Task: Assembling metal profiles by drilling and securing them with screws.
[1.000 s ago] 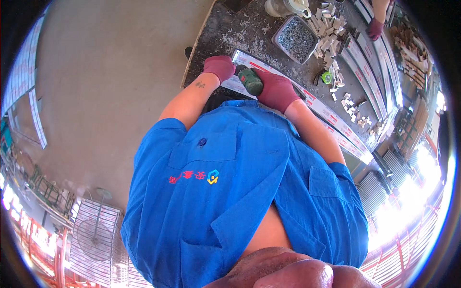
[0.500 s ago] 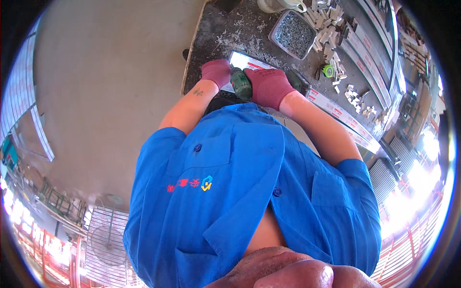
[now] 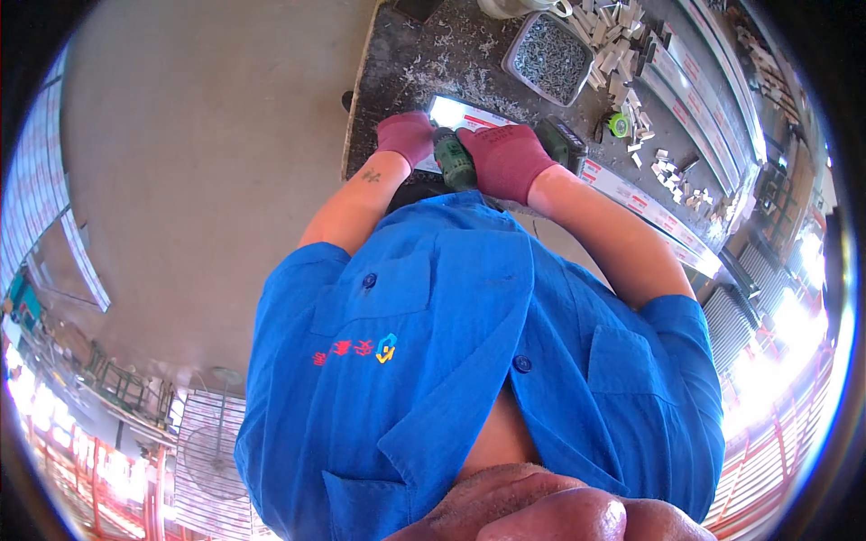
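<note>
A dark green cordless drill (image 3: 454, 162) lies in the grip of my right hand (image 3: 509, 162), which wears a dark pink work glove. Its battery (image 3: 561, 142) shows beyond that hand's wrist side, and the drill's front end points at my left hand. My left hand (image 3: 405, 137), gloved alike, is closed beside the drill's front end; what its fingers hold is hidden. Under both hands runs a long white strip with red print (image 3: 631, 203), its bright left end beside my left glove. Where the drill's tip meets the work cannot be seen.
Beyond my hands, a tray of small metal screws (image 3: 511, 56) stands on the dark bench (image 3: 388, 68), with shavings strewn about. Farther right are a green tape measure (image 3: 618, 125), piles of small cut pieces (image 3: 618, 59) and long profiles (image 3: 690, 99). A pale jug (image 3: 514, 7) stands at the far edge.
The drill's battery shows more clearly behind my right hand, as the drill has turned slightly. Both hands stay at nearly the same spot, and the whole view has shifted a little.
</note>
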Motion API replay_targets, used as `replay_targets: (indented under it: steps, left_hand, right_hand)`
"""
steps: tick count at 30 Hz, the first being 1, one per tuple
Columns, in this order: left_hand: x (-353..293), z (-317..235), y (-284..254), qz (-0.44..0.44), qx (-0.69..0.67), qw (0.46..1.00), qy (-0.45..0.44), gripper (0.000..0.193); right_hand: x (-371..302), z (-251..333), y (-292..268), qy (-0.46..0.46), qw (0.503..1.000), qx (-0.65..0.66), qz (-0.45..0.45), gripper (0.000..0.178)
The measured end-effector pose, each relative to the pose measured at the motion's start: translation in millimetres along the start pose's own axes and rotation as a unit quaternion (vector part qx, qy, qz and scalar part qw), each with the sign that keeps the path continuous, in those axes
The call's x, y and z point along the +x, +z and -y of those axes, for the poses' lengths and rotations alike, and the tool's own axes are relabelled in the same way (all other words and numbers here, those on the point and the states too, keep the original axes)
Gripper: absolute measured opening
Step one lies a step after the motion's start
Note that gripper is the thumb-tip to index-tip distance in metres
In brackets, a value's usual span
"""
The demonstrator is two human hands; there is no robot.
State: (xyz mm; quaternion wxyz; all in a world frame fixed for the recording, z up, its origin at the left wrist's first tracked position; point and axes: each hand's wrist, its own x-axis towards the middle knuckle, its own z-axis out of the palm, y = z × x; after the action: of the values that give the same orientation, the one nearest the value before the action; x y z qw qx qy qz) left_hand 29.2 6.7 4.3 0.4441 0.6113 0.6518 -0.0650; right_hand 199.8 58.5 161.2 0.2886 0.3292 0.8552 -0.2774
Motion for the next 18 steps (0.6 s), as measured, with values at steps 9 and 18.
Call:
replay_targets:
  steps: [9, 18]
  left_hand:
    - [2.7, 2.9, 7.8, -0.019, 0.013, 1.000, -0.008, 0.046]
    - [4.1, 2.7, 5.1, -0.001, 0.013, 1.000, -0.006, 0.043]
  right_hand:
    - [3.6, -3.2, -4.0, -0.012, 1.000, -0.005, 0.013, 0.031]
    - [5.8, -3.8, -3.5, -0.025, 0.999, -0.022, 0.010, 0.032]
